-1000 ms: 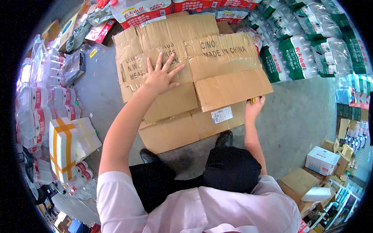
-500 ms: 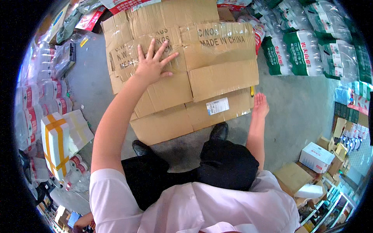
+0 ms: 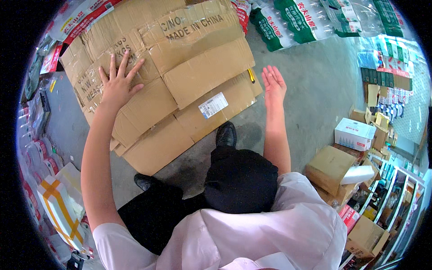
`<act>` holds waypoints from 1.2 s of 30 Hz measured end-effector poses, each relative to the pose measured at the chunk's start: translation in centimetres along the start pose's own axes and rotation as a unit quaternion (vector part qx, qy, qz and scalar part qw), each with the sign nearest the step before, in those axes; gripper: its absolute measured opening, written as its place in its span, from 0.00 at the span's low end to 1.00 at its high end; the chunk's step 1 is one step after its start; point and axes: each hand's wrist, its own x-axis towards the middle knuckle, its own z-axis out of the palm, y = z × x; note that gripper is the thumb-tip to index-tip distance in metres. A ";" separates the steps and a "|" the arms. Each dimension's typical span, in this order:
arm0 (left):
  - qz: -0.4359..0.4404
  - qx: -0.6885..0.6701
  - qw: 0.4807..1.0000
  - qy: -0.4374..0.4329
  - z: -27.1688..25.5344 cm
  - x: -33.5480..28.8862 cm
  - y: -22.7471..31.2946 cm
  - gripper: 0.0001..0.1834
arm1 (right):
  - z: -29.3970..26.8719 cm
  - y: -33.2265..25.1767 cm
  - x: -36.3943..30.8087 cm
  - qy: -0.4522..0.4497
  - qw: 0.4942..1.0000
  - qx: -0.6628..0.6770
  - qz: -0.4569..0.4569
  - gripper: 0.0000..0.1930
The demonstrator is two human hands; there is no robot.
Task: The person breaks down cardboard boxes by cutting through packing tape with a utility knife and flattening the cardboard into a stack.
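Note:
My left hand [image 3: 118,90] lies flat on a stack of flattened cardboard boxes [image 3: 204,67], fingers spread. Clear tape and dark print cross the upper sheets, and a white label [image 3: 213,105] is stuck to a lower one near my feet. Just off the stack's right edge, my right hand [image 3: 274,85] is held palm up with its fingers stretched out and nothing in it. Close to that hand, a yellow-and-black object [image 3: 251,75], perhaps a utility knife, lies at the cardboard's right edge, partly hidden.
Shrink-wrapped bottle packs [image 3: 294,22] stand beyond the stack at the far right. A white foam box [image 3: 60,211] with yellow tape is at the left. On the right are a white carton [image 3: 354,134], a brown carton [image 3: 330,168] and a metal rack [image 3: 390,207].
The view has swung to the right, so the cardboard appears farther left and more tilted. My right hand is farther from the cardboard's edge. My left hand stays flat on it.

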 end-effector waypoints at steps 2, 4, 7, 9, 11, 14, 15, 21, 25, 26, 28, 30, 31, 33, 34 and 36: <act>-0.005 0.007 1.000 -0.013 0.0 0.0 0.1 0.48 | -0.2 -0.3 -0.1 0.008 1.000 -0.013 0.012 0.26; -0.003 0.015 1.000 -0.011 -0.2 -0.4 0.0 0.48 | -0.1 -1.0 0.1 0.058 0.994 -0.033 0.083 0.26; 0.009 0.015 1.000 0.015 0.1 -0.2 0.0 0.49 | -3.1 0.3 1.4 0.076 0.975 -0.208 0.005 0.25; 0.014 0.015 0.999 0.026 0.3 -0.2 -0.1 0.49 | -4.9 2.1 2.2 0.074 0.940 -0.322 -0.080 0.23; 0.014 0.015 0.999 0.026 0.4 -0.1 -0.1 0.49 | -5.6 2.9 2.5 0.089 0.937 -0.324 -0.098 0.18; 0.011 0.015 0.999 0.029 0.6 -0.6 -0.5 0.49 | -3.4 1.7 1.5 0.126 0.988 -0.078 0.030 0.10; 0.012 0.014 0.999 0.033 0.6 -0.6 -0.5 0.49 | -3.6 1.9 1.6 0.141 0.987 -0.067 0.033 0.10; 0.024 0.001 0.999 0.047 0.3 -0.1 -0.2 0.49 | -9.2 4.6 4.0 0.176 0.960 -0.213 -0.050 0.17; 0.019 0.003 0.998 0.055 0.7 -0.8 -0.7 0.49 | -8.2 4.5 3.0 0.185 0.973 -0.132 -0.042 0.16; 0.019 0.002 0.998 0.057 0.7 -0.7 -0.6 0.49 | -7.5 3.5 2.4 0.197 0.976 -0.093 -0.015 0.15; 0.017 0.008 0.999 0.046 0.5 -0.7 -0.5 0.49 | -7.8 3.2 2.2 0.197 0.975 -0.102 0.008 0.14; 0.018 0.011 0.999 0.040 0.3 -0.5 -0.4 0.49 | -8.0 2.8 2.0 0.203 0.973 -0.105 0.032 0.14; 0.019 0.011 0.999 0.040 0.3 -0.5 -0.4 0.49 | -8.1 2.6 2.1 0.209 0.971 -0.104 0.045 0.13; 0.017 0.017 0.999 0.031 0.1 -0.4 -0.3 0.49 | -8.8 2.7 2.2 0.208 0.971 -0.096 0.064 0.13; 0.014 0.023 0.999 0.023 0.0 -0.4 -0.2 0.49 | -9.1 2.9 2.1 0.201 0.973 -0.090 0.069 0.14; 0.010 0.028 0.999 0.022 -0.1 -0.4 -0.3 0.49 | -9.5 3.2 2.3 0.198 0.975 -0.063 0.073 0.15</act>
